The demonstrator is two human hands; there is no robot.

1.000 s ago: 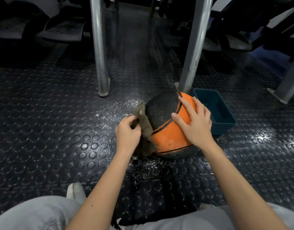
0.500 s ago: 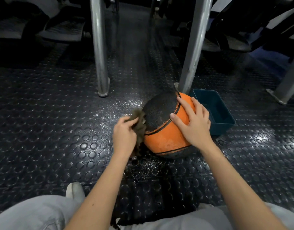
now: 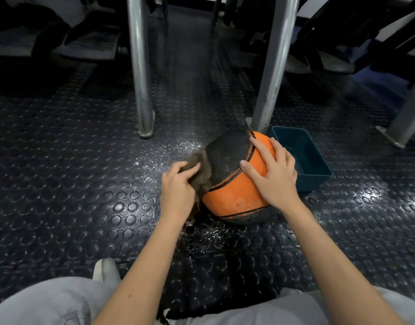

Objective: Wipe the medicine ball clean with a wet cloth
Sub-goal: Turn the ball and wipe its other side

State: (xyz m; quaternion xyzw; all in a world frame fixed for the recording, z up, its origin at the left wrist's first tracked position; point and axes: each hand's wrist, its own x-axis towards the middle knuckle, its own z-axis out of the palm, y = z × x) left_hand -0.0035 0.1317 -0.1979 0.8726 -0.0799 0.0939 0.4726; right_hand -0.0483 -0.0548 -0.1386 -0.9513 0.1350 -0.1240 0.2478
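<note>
An orange and black medicine ball (image 3: 234, 195) sits on the studded rubber floor in front of me. My left hand (image 3: 177, 192) grips a brown wet cloth (image 3: 200, 173) and presses it against the ball's left side, over the black panel's edge. My right hand (image 3: 275, 175) rests flat on the ball's upper right, fingers spread across the orange panel and the black seam. The ball's far underside is hidden.
A teal plastic tub (image 3: 316, 178) stands just right of the ball. Two metal posts (image 3: 141, 73) (image 3: 273, 66) rise behind it, a third leg (image 3: 408, 118) at far right. Water droplets glisten on the floor (image 3: 176, 148). My knees and a white shoe (image 3: 105, 269) are below.
My left hand has slid the cloth up and back along the ball's left side. The ball turned slightly under my right hand, which kept its place.
</note>
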